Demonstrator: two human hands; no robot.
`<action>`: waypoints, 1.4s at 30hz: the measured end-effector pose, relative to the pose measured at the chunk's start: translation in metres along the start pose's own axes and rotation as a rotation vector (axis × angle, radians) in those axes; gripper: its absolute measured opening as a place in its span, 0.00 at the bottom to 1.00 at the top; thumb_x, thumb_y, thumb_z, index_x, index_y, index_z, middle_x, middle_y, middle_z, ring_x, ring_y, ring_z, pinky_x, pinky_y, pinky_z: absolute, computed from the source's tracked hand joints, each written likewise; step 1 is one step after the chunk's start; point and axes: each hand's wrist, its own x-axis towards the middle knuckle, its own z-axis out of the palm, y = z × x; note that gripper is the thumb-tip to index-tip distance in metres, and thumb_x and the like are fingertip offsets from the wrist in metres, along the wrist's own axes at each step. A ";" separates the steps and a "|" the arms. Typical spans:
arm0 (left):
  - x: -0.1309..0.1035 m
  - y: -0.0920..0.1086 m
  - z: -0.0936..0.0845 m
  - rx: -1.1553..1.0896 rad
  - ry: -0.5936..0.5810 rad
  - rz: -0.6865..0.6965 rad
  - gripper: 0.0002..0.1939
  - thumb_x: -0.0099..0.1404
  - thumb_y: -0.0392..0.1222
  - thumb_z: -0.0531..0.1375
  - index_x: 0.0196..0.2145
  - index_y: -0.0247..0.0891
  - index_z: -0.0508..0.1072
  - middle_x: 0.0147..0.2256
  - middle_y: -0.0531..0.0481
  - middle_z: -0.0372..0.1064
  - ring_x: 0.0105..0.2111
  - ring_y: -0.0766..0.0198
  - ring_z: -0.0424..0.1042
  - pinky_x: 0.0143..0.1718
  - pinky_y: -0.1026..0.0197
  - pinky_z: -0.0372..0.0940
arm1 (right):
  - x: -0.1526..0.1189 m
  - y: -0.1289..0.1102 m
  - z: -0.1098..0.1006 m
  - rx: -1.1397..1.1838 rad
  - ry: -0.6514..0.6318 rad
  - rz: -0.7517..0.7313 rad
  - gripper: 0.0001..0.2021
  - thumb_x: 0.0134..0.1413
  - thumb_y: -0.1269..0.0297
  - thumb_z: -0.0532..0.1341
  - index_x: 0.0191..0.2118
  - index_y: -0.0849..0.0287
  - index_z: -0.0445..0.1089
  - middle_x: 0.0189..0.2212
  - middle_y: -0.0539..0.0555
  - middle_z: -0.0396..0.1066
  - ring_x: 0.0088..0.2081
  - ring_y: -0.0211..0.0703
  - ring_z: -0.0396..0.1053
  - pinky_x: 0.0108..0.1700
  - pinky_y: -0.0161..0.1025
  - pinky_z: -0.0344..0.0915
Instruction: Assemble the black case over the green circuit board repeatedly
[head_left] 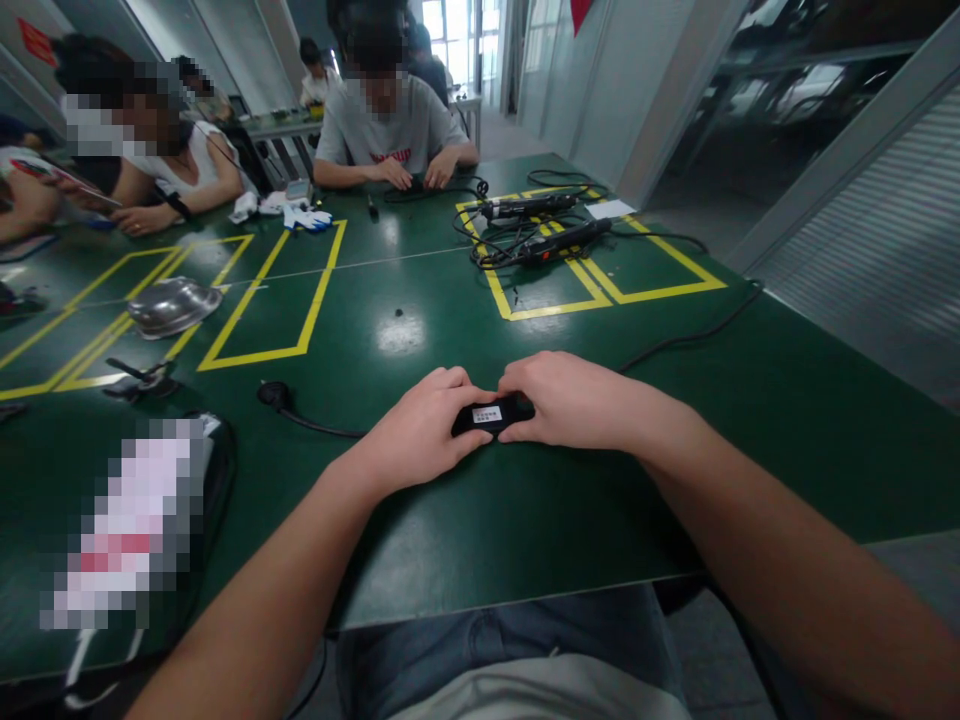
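Observation:
A small black power adapter with a white label lies level at the table's near side, between my two hands. My left hand is closed on its left end, thumb on the near side and fingers on the far side. Around the right end, my right hand pinches in the same way. The hands almost meet over the middle. A black cord with a plug comes out to the left of my left hand. Past my right hand, another black cable runs toward the table's right edge.
Two black corded tools lie in yellow-taped boxes on the green table. A metal bowl and a dark metal part are at left, above a pixelated object. Across the table sits a person; others sit farther left.

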 end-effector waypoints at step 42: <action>-0.011 -0.012 0.016 0.005 0.214 0.121 0.20 0.75 0.49 0.63 0.57 0.34 0.80 0.44 0.40 0.79 0.43 0.51 0.76 0.47 0.47 0.74 | -0.008 0.028 0.049 0.314 0.267 -0.219 0.14 0.67 0.55 0.68 0.49 0.60 0.78 0.37 0.54 0.74 0.38 0.46 0.71 0.40 0.41 0.63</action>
